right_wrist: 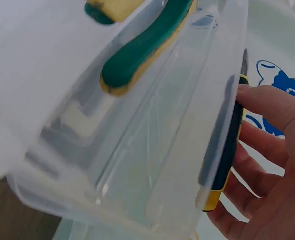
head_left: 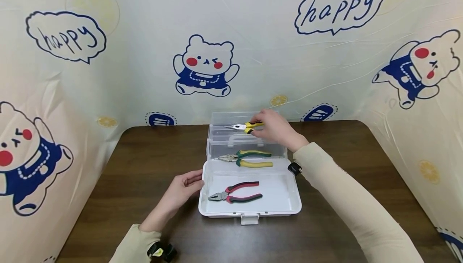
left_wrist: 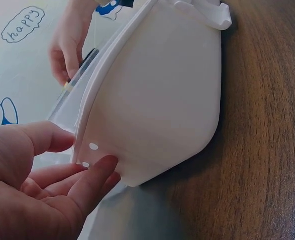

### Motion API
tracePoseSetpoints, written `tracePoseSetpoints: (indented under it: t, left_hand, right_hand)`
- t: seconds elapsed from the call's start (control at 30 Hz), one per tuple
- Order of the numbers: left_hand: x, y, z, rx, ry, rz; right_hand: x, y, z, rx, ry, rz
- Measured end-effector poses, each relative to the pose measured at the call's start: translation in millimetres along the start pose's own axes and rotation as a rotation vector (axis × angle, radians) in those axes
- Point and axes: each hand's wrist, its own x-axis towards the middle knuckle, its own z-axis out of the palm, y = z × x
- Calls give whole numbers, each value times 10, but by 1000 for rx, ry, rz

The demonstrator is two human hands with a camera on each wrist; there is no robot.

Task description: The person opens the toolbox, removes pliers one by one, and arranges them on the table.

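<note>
A white storage box [head_left: 280, 198] sits with its clear lid [head_left: 217, 134] folded back. Red-and-black combination pliers [head_left: 235, 193] lie inside the white base. Green-and-yellow combination pliers [head_left: 249, 159] lie behind them, where base and lid meet; in the right wrist view their green handle [right_wrist: 137, 52] shows close up. My right hand [head_left: 276, 129] holds yellow-and-black needle-nose pliers [head_left: 249, 127] by the handles over the lid, jaws pointing left. At the box's left side, my left hand [left_wrist: 47, 185] pinches the rim near the hinge corner, thumb at the edge and fingers against the outer wall.
The box stands on a dark brown wooden table [head_left: 152, 154], its white latch [head_left: 249, 219] facing the near edge. A pale cloth [head_left: 260, 54] printed with cartoon bears hangs around the back and sides. A black wrist camera [head_left: 294, 169] sits beside the box's right edge.
</note>
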Motion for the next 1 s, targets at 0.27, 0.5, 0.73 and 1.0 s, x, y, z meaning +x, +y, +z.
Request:
tracePoseSetpoints:
  t: [0.27, 0.5, 0.73, 1.0]
  left_hand:
    - [10, -12, -3, -17, -3, -6]
    - [8, -24, -10, -26, -1, -3]
    - [9, -26, -16, -30, 14, -6]
    - [1, -34, 6, -37, 20, -12]
  right_hand:
    - [-284, 152, -211, 82, 69, 43]
    - [-623, 411, -282, 120, 81, 134]
    - [-995, 767, -277, 130, 136, 211]
    - [-1496, 1185, -210, 87, 225, 271]
